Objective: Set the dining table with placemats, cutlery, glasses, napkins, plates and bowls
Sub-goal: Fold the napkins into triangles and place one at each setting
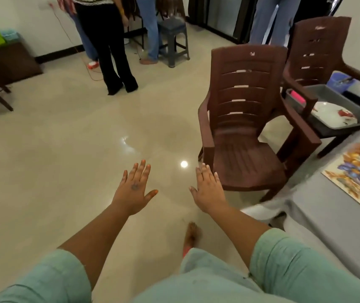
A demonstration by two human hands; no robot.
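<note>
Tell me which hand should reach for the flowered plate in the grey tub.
Right. The right hand, open and empty, is nearer the plate in the tub at far right; the left hand would have to cross over.

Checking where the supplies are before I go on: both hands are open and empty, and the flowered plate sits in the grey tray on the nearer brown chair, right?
Not quite. The head view shows the flowered plate in the grey tray on the farther brown chair; the nearer brown chair has a bare seat. Left hand and right hand are open and empty.
</note>
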